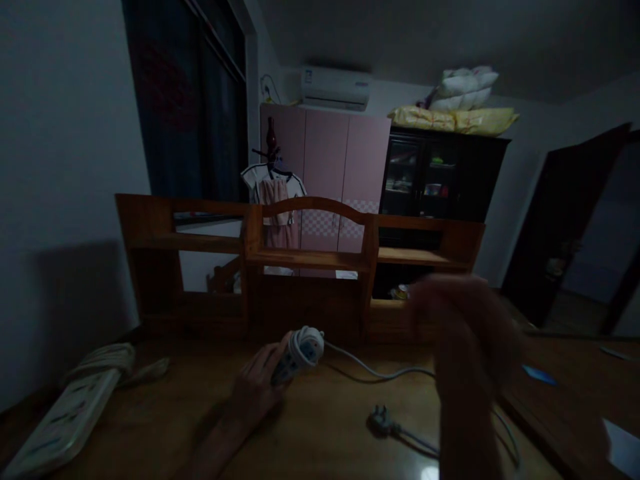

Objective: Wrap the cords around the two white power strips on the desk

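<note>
My left hand (257, 379) is wrapped round a small power strip (289, 365) and tilts its far end up off the desk. White cord (304, 339) is wound around that end. From there the loose cord (395, 375) runs right and passes behind my right forearm. My right hand (465, 320), raised above the desk on the right, is smeared by motion; its fingers look bent, but whether they grip anything is unclear. A plug (381, 420) with its prongs up lies on the desk between my hands, its cable also leading behind my right forearm.
At the left lies a larger white power strip (70, 417) with its cord bundled at one end. A wooden shelf unit (310, 257) stands along the desk's back. The desk (320, 433) meets a darker surface (565, 407) on the right, with a blue card (539, 375) and white paper (623, 443).
</note>
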Action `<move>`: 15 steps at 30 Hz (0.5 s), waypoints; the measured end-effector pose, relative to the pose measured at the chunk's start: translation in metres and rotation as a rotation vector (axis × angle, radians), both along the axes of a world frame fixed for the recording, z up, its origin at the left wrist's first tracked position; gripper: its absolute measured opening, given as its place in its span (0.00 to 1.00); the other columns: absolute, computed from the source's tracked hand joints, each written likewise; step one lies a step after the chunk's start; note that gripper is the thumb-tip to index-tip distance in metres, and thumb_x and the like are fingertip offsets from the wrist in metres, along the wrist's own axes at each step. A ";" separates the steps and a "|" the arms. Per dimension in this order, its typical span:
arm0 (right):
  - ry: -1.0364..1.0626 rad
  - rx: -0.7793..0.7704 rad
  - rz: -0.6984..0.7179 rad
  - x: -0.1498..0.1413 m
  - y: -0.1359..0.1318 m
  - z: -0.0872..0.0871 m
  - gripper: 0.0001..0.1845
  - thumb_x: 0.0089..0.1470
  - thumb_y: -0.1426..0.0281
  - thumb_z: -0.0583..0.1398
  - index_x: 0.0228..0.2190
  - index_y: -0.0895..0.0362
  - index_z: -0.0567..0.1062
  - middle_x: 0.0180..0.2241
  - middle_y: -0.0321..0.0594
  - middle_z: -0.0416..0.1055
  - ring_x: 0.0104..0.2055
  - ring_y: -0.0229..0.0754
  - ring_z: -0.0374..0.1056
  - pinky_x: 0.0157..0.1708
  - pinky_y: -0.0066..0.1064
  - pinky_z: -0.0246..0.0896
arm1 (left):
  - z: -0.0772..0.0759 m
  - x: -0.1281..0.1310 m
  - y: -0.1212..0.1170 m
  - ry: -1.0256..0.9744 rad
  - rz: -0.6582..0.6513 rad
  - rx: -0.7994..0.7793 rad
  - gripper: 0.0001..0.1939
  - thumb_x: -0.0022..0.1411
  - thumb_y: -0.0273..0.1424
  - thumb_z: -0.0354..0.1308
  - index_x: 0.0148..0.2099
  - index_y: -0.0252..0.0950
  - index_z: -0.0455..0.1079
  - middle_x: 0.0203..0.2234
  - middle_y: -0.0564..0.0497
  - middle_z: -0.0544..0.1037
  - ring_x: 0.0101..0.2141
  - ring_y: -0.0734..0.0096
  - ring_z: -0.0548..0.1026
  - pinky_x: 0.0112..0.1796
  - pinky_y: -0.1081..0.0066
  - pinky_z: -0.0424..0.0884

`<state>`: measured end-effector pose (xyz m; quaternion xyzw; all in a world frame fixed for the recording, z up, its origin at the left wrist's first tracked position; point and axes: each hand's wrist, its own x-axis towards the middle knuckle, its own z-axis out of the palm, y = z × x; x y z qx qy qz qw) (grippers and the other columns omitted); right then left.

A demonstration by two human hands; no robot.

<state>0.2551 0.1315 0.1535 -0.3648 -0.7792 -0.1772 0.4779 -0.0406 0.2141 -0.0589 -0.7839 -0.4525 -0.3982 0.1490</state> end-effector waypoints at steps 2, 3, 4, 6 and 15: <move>0.054 -0.171 0.041 -0.016 0.033 -0.008 0.16 0.65 0.69 0.46 0.46 0.56 0.70 0.32 0.38 0.72 0.31 0.38 0.69 0.31 0.28 0.63 | 0.004 0.000 -0.004 -0.043 -0.012 0.023 0.38 0.59 0.34 0.58 0.67 0.46 0.44 0.55 0.46 0.67 0.50 0.60 0.70 0.49 0.65 0.69; 0.047 -0.302 0.081 -0.024 0.052 -0.016 0.15 0.63 0.70 0.48 0.44 0.58 0.72 0.31 0.39 0.72 0.32 0.38 0.69 0.32 0.28 0.63 | 0.005 0.001 -0.007 -0.073 -0.017 0.025 0.38 0.60 0.35 0.58 0.68 0.45 0.43 0.56 0.45 0.65 0.52 0.60 0.70 0.50 0.65 0.69; 0.004 -0.448 0.137 -0.031 0.069 -0.026 0.14 0.61 0.71 0.50 0.42 0.59 0.73 0.32 0.39 0.73 0.33 0.39 0.70 0.33 0.27 0.62 | 0.007 0.001 -0.010 -0.118 -0.005 0.040 0.39 0.59 0.36 0.58 0.68 0.43 0.42 0.57 0.44 0.64 0.53 0.59 0.69 0.50 0.65 0.69; -0.159 -0.720 0.267 -0.046 0.099 -0.049 0.12 0.56 0.72 0.54 0.39 0.58 0.76 0.36 0.41 0.75 0.38 0.41 0.70 0.38 0.28 0.62 | 0.009 0.003 -0.014 -0.206 0.004 0.057 0.41 0.59 0.37 0.59 0.68 0.41 0.42 0.59 0.43 0.63 0.55 0.57 0.66 0.52 0.62 0.67; -0.345 -1.198 0.664 -0.101 0.122 -0.113 0.16 0.57 0.72 0.51 0.45 0.58 0.73 0.28 0.37 0.73 0.26 0.37 0.67 0.28 0.25 0.61 | 0.015 -0.005 -0.004 -0.694 0.131 -0.112 0.38 0.55 0.43 0.62 0.64 0.38 0.54 0.54 0.43 0.69 0.53 0.58 0.69 0.51 0.62 0.68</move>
